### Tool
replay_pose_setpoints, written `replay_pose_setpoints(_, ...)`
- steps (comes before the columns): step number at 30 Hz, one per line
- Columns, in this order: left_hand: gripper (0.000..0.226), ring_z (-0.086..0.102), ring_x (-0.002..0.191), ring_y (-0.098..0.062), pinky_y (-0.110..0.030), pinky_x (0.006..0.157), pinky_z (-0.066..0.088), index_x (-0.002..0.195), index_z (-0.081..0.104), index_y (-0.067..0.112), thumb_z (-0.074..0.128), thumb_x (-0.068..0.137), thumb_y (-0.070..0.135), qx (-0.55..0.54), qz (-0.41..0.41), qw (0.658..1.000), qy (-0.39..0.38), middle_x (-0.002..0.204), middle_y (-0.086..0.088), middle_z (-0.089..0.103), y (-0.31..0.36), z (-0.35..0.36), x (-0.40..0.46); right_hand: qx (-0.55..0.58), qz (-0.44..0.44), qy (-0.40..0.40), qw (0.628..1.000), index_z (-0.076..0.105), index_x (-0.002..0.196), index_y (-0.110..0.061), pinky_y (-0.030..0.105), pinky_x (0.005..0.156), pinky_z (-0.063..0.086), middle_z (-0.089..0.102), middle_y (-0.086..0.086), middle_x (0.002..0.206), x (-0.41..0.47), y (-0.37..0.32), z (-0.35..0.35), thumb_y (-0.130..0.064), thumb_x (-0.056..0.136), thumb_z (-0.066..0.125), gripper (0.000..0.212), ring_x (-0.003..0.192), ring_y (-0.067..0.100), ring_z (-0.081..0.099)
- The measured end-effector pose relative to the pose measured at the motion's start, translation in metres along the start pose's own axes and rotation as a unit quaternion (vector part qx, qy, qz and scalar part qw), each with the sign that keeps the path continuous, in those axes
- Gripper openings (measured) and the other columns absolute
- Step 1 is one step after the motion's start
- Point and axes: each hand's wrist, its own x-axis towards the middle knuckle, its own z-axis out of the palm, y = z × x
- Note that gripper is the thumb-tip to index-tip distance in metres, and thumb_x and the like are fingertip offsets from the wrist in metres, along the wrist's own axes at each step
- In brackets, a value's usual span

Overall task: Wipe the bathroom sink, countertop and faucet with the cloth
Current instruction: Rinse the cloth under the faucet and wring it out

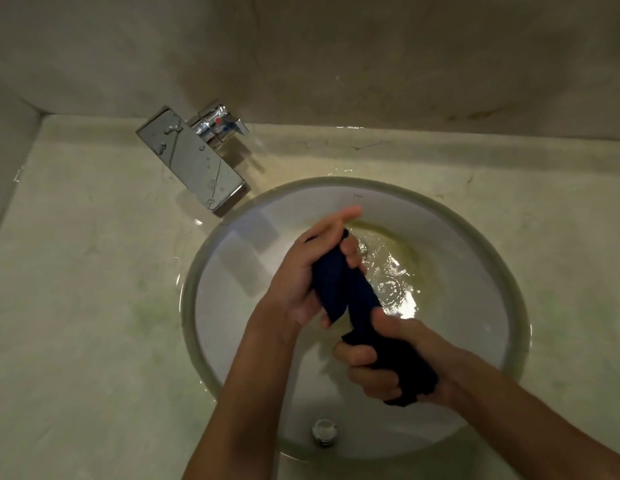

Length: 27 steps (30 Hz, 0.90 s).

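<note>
Both hands, left hand (301, 275) and right hand (388, 365), grip the rolled dark cloth (357, 306) over the sink (232, 271); twisting opposite ways should wring it best.

Both forearms are bare, no sleeves reaching the wrists, and the left hand (298, 282) and right hand (388, 362) are ungloved.

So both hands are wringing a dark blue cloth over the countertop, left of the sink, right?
Not quite. The head view shows both hands, left hand and right hand, wringing the dark blue cloth over the sink bowl, not the countertop.
</note>
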Motion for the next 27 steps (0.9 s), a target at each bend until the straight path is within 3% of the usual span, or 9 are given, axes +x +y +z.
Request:
replay_pose_setpoints(4,0.015,0.066,0.076,-0.021,-0.035,0.078,0.057,0.096,0.081,0.008,0.070,0.088,0.002,0.193,-0.002,0.954,0.229,0.082,-0.009,0.074,-0.023,-0.015,0.024,-0.243,-0.002,0.391,0.888,0.061,0.082,-0.009,0.025,0.045,0.042,0.058,0.002,0.061,0.025,-0.006,-0.010,-0.024,0.082,0.081,0.025,0.045,0.015,0.051)
replay_pose_setpoints(8,0.019,0.070,0.071,-0.016,-0.027,0.073,0.055,0.077,0.081,0.019,0.066,0.083,0.010,0.415,-0.021,0.853,0.314,0.069,0.000,0.075,-0.055,-0.040,0.043,-0.424,-0.016,0.489,0.762,0.066,0.072,-0.016,0.024,0.052,0.047,0.066,-0.006,0.058,0.055,0.007,-0.037,-0.021,0.080,0.074,0.012,0.045,0.005,0.057)
replay_pose_setpoints(11,0.018,0.072,0.081,-0.020,-0.026,0.076,0.054,0.085,0.082,0.015,0.064,0.088,0.012,0.493,-0.024,0.795,0.353,0.082,-0.003,0.078,-0.061,-0.046,0.046,-0.436,0.003,0.494,0.752,0.069,0.073,-0.017,0.029,0.056,0.053,0.070,-0.002,0.063,0.063,0.012,-0.048,-0.023,0.078,0.074,0.009,0.048,0.009,0.062)
replay_pose_setpoints(13,0.013,0.071,0.082,-0.020,-0.031,0.079,0.057,0.086,0.080,0.016,0.068,0.089,0.012,0.473,-0.012,0.817,0.330,0.085,-0.002,0.077,-0.048,-0.039,0.042,-0.408,-0.011,0.482,0.776,0.070,0.073,-0.016,0.031,0.062,0.054,0.071,-0.002,0.065,0.060,0.008,-0.040,-0.024,0.079,0.077,0.012,0.053,0.011,0.064)
replay_pose_setpoints(15,0.004,0.068,0.081,-0.022,-0.036,0.082,0.058,0.092,0.077,0.012,0.076,0.088,0.012,0.350,-0.022,0.898,0.266,0.084,-0.004,0.073,-0.021,-0.027,0.028,-0.322,-0.019,0.451,0.832,0.071,0.080,-0.012,0.030,0.062,0.054,0.071,0.003,0.068,0.047,0.002,-0.024,-0.027,0.081,0.080,0.017,0.056,0.016,0.065)
replay_pose_setpoints(18,0.048,0.067,0.093,-0.023,-0.038,0.094,0.052,0.118,0.073,0.014,0.087,0.072,0.018,0.119,-0.111,0.982,0.091,0.100,-0.009,0.069,0.021,-0.022,-0.007,-0.150,0.009,0.334,0.931,0.075,0.092,-0.007,0.031,0.062,0.057,0.070,0.010,0.076,0.017,-0.006,0.002,-0.040,0.078,0.082,0.036,0.063,0.023,0.068)
replay_pose_setpoints(23,0.078,0.069,0.098,-0.021,-0.034,0.084,0.057,0.140,0.062,0.010,0.092,0.072,0.033,0.101,-0.023,0.992,-0.076,0.108,-0.007,0.071,0.032,-0.019,-0.040,0.083,0.009,0.033,0.996,0.062,0.128,-0.004,0.059,0.097,0.052,0.063,0.011,0.091,-0.018,-0.001,0.010,-0.050,0.080,0.081,0.069,0.085,0.031,0.068)
replay_pose_setpoints(25,0.059,0.071,0.095,-0.015,-0.032,0.079,0.058,0.117,0.073,0.020,0.094,0.066,0.042,0.073,0.001,0.994,-0.080,0.109,0.001,0.075,0.021,-0.008,-0.040,0.088,-0.008,-0.071,0.994,0.045,0.136,-0.007,0.046,0.092,0.058,0.061,0.007,0.102,-0.019,0.007,0.015,-0.038,0.091,0.071,0.061,0.093,0.024,0.067)
replay_pose_setpoints(27,0.055,0.067,0.114,-0.022,-0.040,0.101,0.052,0.114,0.055,0.011,0.088,0.073,0.026,-0.063,0.015,0.985,-0.159,0.125,-0.008,0.071,0.010,0.006,-0.039,0.062,-0.009,-0.109,0.992,0.040,0.134,-0.007,0.023,0.066,0.059,0.065,0.004,0.108,-0.018,0.014,0.021,-0.027,0.092,0.067,0.054,0.086,0.015,0.069)
